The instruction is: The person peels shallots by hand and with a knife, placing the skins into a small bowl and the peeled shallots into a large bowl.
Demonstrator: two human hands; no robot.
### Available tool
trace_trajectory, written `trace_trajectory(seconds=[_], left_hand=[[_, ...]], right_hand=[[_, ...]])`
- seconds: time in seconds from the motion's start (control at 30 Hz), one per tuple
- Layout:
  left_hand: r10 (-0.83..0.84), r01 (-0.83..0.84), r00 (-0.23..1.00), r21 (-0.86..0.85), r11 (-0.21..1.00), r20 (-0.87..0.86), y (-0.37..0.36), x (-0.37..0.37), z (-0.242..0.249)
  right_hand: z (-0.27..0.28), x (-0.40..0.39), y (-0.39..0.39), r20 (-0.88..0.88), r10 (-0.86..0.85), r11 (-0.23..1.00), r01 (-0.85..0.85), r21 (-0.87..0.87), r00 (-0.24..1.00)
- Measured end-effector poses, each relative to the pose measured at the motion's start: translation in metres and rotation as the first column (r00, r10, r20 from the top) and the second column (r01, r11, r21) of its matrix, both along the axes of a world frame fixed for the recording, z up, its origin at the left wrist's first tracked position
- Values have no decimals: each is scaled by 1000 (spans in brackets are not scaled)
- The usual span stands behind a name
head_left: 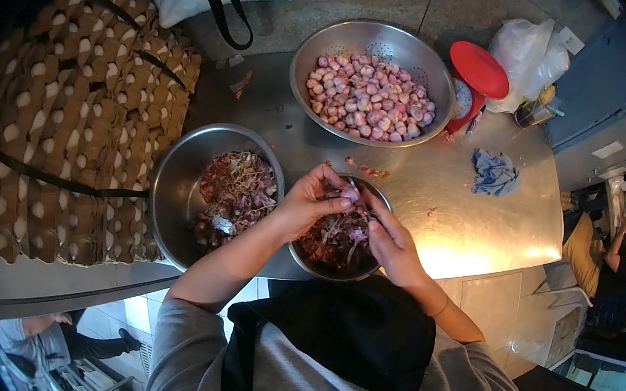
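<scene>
My left hand is closed, its fingertips pinching a pinkish shallot. My right hand meets it from the other side, fingers curled in at the shallot; whatever they grip is too small to make out. Both hands are over a small metal bowl that holds reddish-brown skins and pale root strands. To the left stands a larger metal bowl with dark shallots, papery peelings and a small silvery item in it. Beyond my hands, a big metal colander holds many pink, peeled-looking shallots.
Stacked egg trays bound with black straps line the left side. A red scale, white plastic bags and a blue cloth are on the right of the steel table. Other people are at the lower left and far right.
</scene>
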State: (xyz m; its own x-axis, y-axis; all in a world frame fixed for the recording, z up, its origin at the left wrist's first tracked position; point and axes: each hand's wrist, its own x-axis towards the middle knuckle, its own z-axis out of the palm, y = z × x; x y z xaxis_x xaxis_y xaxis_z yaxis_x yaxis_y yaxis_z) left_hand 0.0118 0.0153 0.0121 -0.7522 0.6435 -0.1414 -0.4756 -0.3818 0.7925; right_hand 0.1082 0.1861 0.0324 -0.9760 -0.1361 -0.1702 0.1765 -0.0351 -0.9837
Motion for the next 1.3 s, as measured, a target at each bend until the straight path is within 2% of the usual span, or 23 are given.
trace_trajectory(seconds=[0.07,0.13,0.23,0.3,0.4,0.47,0.5,0.67,0.73,0.87,1.1,1.3], left_hand=[[9,-10,999,-25,1000,-51,0,-1,-5],[14,-16,997,-28,999,-70,-1,-1,-6],[12,-12,999,-4,1000,-44,-1,0,-3],[9,-9,1000,3,1000,-20,0,1,-1],[8,-8,1000,-14,1000,-3,1,1,1],[12,-13,1000,-28,1000,-19,0,0,-2],[13,-14,1000,-35,999,-27,0,-1,-3],[21,-24,997,-38,999,-70,-1,-1,-7],[23,-25,998,-34,999,-63,0,-1,-6],[-4,4,1000,7,1000,2,0,-1,3],[-44,46,997,27,999,-63,0,-4,-5],[-59,63,997,89,994,-46,-1,-4,-6]], right_hand=[[-1,-1,-5,-127,18,982,6,187,992],[4,-4,-6,-249,21,963,47,266,968],[5,-5,-6,-228,15,955,54,290,973],[-2,-7,-4,-85,-52,992,62,112,995],[9,-6,-2,231,-65,990,92,-107,971],[12,-5,-2,219,-40,993,62,-97,975],[5,-4,-4,88,-19,1000,21,-19,996],[6,-6,-4,-191,57,976,-14,217,980],[-1,-7,-2,-122,24,990,-7,137,992],[2,-5,0,90,-24,982,40,-184,996],[8,-7,-4,107,-71,964,96,-246,992],[6,-8,-4,165,-98,944,144,-297,981]])
